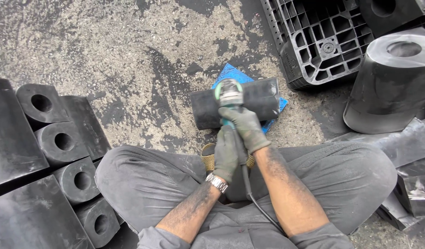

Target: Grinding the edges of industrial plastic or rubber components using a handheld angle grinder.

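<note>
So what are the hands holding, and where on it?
Both hold an angle grinder by its body. The right hand grips nearer the head, the left hand behind it at the cable end. The grinder's head rests on a black block.

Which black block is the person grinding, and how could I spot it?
Find the blue mat on the ground ahead of the crossed legs. The black block lies on it, alone under the grinder; the other blocks sit in piles at the sides.

We've got matt black rubber on the block (235, 108) at 12 o'clock, rough gritty concrete floor (129, 55), grimy cloth gloves on our hands (237, 138).
</note>
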